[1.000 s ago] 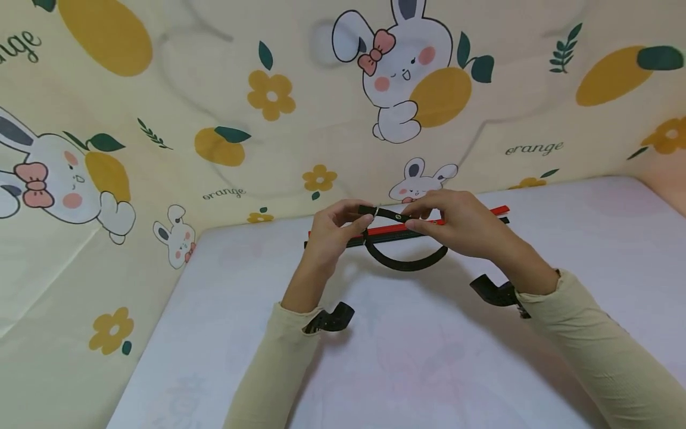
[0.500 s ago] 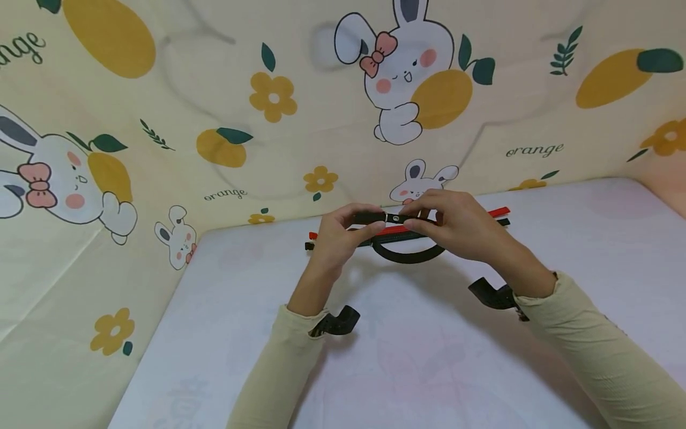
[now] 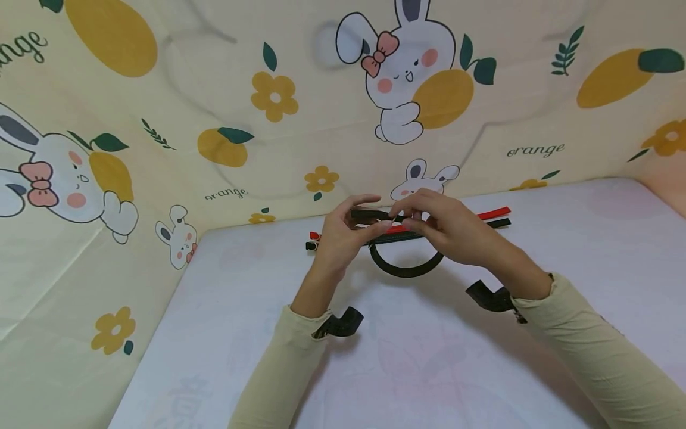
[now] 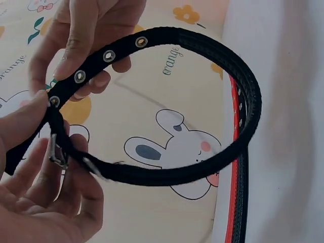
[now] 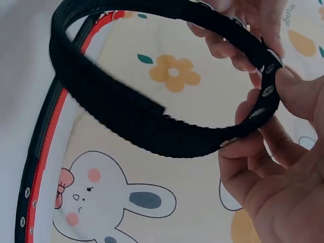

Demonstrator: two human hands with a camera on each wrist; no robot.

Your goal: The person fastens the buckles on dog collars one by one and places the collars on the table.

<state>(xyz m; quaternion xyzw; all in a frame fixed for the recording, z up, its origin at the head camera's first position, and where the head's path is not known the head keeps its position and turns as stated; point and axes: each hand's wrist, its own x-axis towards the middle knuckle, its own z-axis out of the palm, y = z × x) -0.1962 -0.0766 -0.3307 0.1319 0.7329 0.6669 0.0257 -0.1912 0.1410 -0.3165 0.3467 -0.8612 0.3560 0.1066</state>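
"What's the biggest thing in front of you?"

"The pale yellow cloth point(image 3: 343, 143), printed with rabbits, oranges and flowers, behind my white tabletop point(image 3: 407, 339). My left sleeve point(image 3: 281, 369) and right sleeve point(image 3: 595, 351), both beige, reach in over the table."

"And lying on it?"

"A red strap point(image 5: 49, 136) and a black strap point(image 5: 38, 139), side by side along the back, partly hidden behind my hands."

"So where's the looped strap point(image 3: 406, 271)?"

"Up in my hands, over the table near those two, black as well and bent round into a ring."

"How are you holding it?"

"My left hand point(image 3: 343, 232) pinches it at the buckle end, thumb beside an eyelet. My right hand point(image 3: 452, 229) pinches the strip with the holes between thumb and fingers, close by the left."

"And the small parts?"

"The strap's tip point(image 4: 17, 148) pokes out past my left thumb. A silvery buckle point(image 4: 58, 152) sits at my left fingers, and round metal eyelets point(image 4: 109, 55) run in a row. I can't tell whether it's fastened."
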